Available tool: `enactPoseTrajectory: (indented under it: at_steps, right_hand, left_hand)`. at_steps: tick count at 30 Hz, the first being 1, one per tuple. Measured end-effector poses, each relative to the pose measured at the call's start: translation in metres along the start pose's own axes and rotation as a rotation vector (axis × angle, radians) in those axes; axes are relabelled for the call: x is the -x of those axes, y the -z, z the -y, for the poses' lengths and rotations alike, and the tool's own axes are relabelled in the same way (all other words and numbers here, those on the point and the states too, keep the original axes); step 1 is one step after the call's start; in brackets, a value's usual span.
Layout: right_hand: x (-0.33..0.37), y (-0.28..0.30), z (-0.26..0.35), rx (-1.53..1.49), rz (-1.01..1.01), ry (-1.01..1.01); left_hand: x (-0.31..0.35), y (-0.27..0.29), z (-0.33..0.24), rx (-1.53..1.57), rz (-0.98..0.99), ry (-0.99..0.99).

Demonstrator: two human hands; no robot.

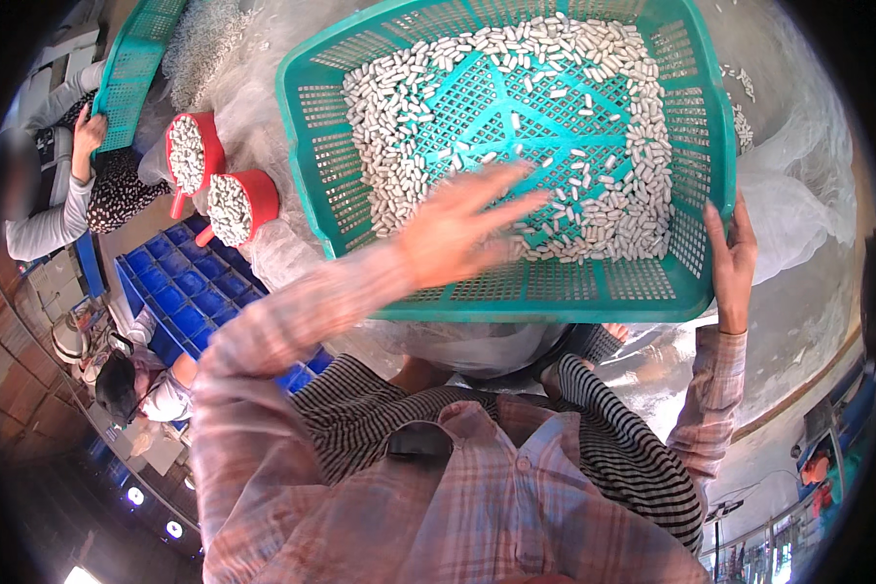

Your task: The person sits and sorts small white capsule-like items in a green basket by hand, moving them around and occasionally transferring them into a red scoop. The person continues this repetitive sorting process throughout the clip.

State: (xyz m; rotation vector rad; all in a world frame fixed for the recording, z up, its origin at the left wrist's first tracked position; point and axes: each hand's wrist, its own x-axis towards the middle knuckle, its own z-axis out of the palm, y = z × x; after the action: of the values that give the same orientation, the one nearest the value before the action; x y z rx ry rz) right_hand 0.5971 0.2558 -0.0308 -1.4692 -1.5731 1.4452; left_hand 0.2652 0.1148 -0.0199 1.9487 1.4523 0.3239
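Observation:
A large green plastic basket [696, 127] with slotted walls lies in front of me, tilted a little. Small white capsule-shaped pieces [399, 185] are heaped along its sides, while the lattice floor shows through in the middle. Blurred by motion, my left hand [467, 224] is over the near left part of the basket, its fingers stretched out and spread. Whether it touches the pieces I cannot tell. My right hand [733, 258] grips the basket's right rim near the front corner, the thumb on the inner side and the fingers outside.
Two red scoops [263, 200] full of white pieces stand left of the basket. A blue compartment tray [180, 277] lies nearer. Clear plastic sheeting [798, 214] covers the surface. At the far left a person [54, 204] holds another green basket [131, 78]; another person [127, 384] is below.

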Motion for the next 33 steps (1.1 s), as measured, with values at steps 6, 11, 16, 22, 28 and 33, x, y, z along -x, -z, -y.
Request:
enactPoseTrajectory:
  at_steps: [6,11,16,22,28,33]
  right_hand:
    - [-0.007,-0.002,-0.002,0.360,0.012,0.127]
    - [-0.029,0.091,-0.043,0.363,-0.013,0.075]
    - [-0.010,0.015,0.010,0.438,0.085,0.241]
    - [0.007,-0.028,0.042,-0.186,0.026,-0.124]
    - [0.015,-0.032,0.025,-0.142,0.012,-0.052]
    - [0.014,-0.037,0.036,-0.123,0.028,-0.097]
  left_hand:
    - [0.139,0.056,0.093,-0.095,-0.383,0.708]
    - [0.096,0.063,0.009,0.204,-0.449,0.728]
    - [0.151,0.084,0.095,0.255,-0.573,0.730]
    - [0.099,0.077,0.083,-0.471,-0.619,0.305]
    - [-0.011,-0.031,0.070,-0.135,-0.243,0.213]
    - [-0.158,-0.058,0.022,-0.210,-0.606,0.315]
